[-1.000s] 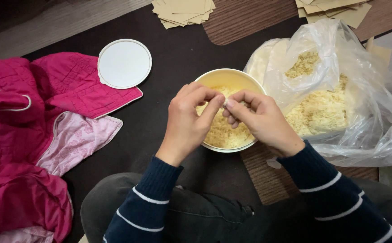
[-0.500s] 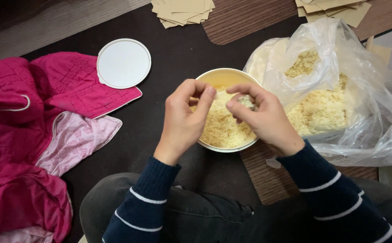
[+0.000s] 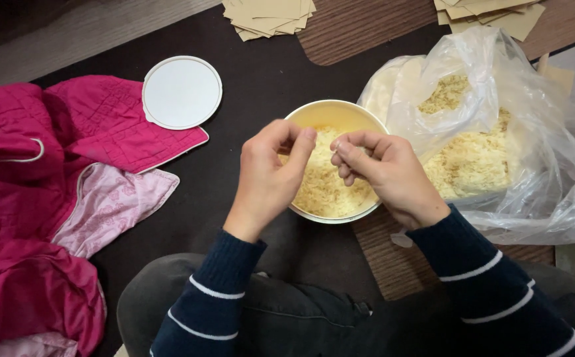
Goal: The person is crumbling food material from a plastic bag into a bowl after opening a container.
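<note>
Both hands hover over the bowl (image 3: 332, 119) with fingers curled in. The right hand (image 3: 383, 172) pinches a bit of the pale crumbly stuff between thumb and fingertips; the left hand (image 3: 271, 168) is loosely closed, and whether it holds any crumbs I cannot tell. Crumbs (image 3: 323, 188) fill the bowl, which sits on the dark mat (image 3: 248, 86) just before the person's knees. Beside it to the right lies a plastic bag (image 3: 499, 132) with more crumbs — to the left, a white lid (image 3: 181, 92) and pink cloth (image 3: 43, 178).
</note>
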